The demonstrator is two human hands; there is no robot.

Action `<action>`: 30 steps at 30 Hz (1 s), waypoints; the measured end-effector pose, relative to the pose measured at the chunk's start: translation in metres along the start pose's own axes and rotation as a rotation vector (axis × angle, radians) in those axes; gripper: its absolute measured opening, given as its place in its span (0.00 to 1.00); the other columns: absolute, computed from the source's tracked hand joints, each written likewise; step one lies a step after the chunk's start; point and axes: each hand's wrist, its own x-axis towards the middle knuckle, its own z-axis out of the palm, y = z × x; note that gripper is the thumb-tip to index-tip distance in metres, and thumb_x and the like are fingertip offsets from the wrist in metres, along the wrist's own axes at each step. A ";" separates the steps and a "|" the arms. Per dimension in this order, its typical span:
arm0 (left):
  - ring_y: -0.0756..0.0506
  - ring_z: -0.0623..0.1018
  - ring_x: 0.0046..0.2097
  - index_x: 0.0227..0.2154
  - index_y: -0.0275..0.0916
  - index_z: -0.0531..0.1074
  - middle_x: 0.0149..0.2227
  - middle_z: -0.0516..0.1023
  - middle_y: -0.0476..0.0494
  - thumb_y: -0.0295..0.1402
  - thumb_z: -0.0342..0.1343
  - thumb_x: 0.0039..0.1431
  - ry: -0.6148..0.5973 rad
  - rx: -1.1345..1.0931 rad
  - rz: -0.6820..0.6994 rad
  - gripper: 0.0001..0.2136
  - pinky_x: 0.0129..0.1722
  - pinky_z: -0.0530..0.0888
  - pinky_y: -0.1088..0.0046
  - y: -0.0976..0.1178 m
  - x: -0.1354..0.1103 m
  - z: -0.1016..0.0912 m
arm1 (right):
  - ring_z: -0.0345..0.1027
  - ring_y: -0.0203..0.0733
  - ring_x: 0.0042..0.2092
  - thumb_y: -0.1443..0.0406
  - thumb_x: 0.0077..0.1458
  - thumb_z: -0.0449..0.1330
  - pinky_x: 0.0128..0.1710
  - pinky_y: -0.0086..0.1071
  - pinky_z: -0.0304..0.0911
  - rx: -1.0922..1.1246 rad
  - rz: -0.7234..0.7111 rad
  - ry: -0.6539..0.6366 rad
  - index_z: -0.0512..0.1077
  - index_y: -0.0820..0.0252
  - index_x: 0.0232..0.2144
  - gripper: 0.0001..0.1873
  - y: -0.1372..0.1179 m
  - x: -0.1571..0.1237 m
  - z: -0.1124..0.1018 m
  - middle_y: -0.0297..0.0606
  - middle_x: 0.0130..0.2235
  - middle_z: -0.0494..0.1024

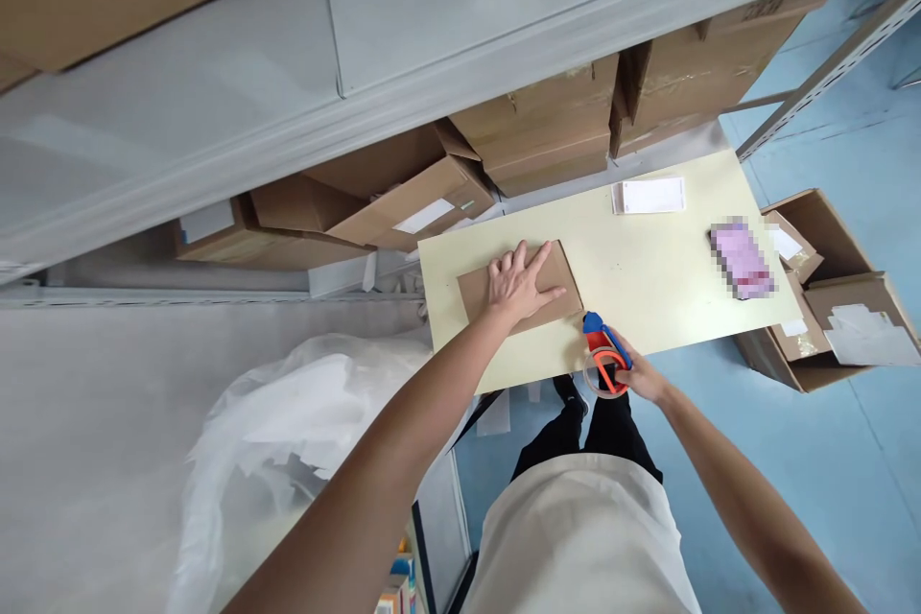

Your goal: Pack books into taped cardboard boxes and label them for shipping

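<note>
A flat brown cardboard box lies near the left end of the pale yellow table. My left hand rests on top of it, fingers spread and palm down. In my right hand is a red and blue tape dispenser with a roll of tape on it, gripped by its handle. The dispenser's blue head touches or nearly touches the box's near right corner; I cannot tell which.
A stack of white slips and a blurred purple item lie on the table. Behind stand large cartons under a grey shelf. An open carton with boxes is at the right; a clear plastic bag hangs at the left.
</note>
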 end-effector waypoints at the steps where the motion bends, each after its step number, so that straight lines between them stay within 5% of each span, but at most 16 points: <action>1: 0.28 0.61 0.63 0.69 0.51 0.46 0.70 0.51 0.34 0.62 0.47 0.55 0.007 -0.008 -0.008 0.42 0.57 0.58 0.49 0.001 0.000 0.000 | 0.71 0.46 0.48 0.70 0.35 0.59 0.51 0.41 0.66 0.008 -0.021 0.039 0.54 0.46 0.65 0.51 0.005 -0.001 0.010 0.35 0.52 0.76; 4: 0.26 0.63 0.62 0.69 0.49 0.43 0.69 0.52 0.31 0.62 0.44 0.56 0.009 -0.076 -0.120 0.42 0.55 0.61 0.47 0.001 -0.003 0.001 | 0.71 0.46 0.46 0.68 0.38 0.57 0.46 0.40 0.68 0.041 -0.058 0.141 0.51 0.46 0.66 0.50 -0.002 0.013 0.028 0.37 0.52 0.75; 8: 0.24 0.61 0.64 0.70 0.43 0.37 0.70 0.48 0.25 0.62 0.44 0.56 -0.030 -0.177 -0.319 0.46 0.53 0.64 0.43 -0.009 -0.011 0.003 | 0.70 0.42 0.34 0.68 0.36 0.57 0.32 0.35 0.68 0.065 -0.053 0.129 0.52 0.46 0.66 0.52 -0.066 0.072 0.018 0.34 0.42 0.78; 12: 0.23 0.44 0.70 0.70 0.46 0.44 0.72 0.38 0.31 0.65 0.50 0.50 0.037 -0.101 -0.205 0.49 0.60 0.51 0.37 -0.025 -0.003 0.001 | 0.68 0.39 0.33 0.71 0.31 0.56 0.31 0.32 0.65 -0.036 -0.058 -0.049 0.65 0.50 0.58 0.46 -0.137 0.134 -0.002 0.30 0.36 0.78; 16: 0.27 0.43 0.70 0.69 0.48 0.46 0.72 0.42 0.35 0.64 0.54 0.47 0.047 -0.089 -0.083 0.50 0.64 0.43 0.41 -0.034 0.017 -0.003 | 0.66 0.38 0.31 0.71 0.30 0.58 0.33 0.33 0.64 -0.140 -0.020 -0.144 0.67 0.52 0.57 0.44 -0.160 0.158 -0.008 0.28 0.32 0.77; 22: 0.27 0.53 0.68 0.69 0.48 0.46 0.70 0.48 0.33 0.64 0.55 0.46 0.070 -0.105 -0.087 0.50 0.64 0.44 0.42 -0.034 0.022 -0.001 | 0.70 0.42 0.37 0.71 0.33 0.62 0.39 0.36 0.66 -0.210 -0.018 -0.143 0.64 0.53 0.60 0.46 -0.129 0.115 -0.019 0.32 0.39 0.79; 26: 0.27 0.52 0.67 0.69 0.48 0.45 0.71 0.47 0.34 0.64 0.54 0.48 0.069 -0.090 -0.087 0.49 0.63 0.45 0.41 -0.034 0.019 -0.002 | 0.71 0.45 0.43 0.72 0.35 0.61 0.44 0.39 0.67 -0.200 0.006 -0.152 0.61 0.50 0.63 0.48 -0.065 0.047 -0.025 0.34 0.45 0.79; 30: 0.27 0.54 0.66 0.69 0.49 0.45 0.70 0.49 0.34 0.63 0.53 0.49 0.087 -0.091 -0.074 0.48 0.63 0.45 0.42 -0.032 0.022 -0.003 | 0.72 0.43 0.42 0.73 0.36 0.59 0.45 0.39 0.68 -0.070 0.042 -0.025 0.56 0.49 0.65 0.50 -0.003 0.000 0.003 0.33 0.45 0.79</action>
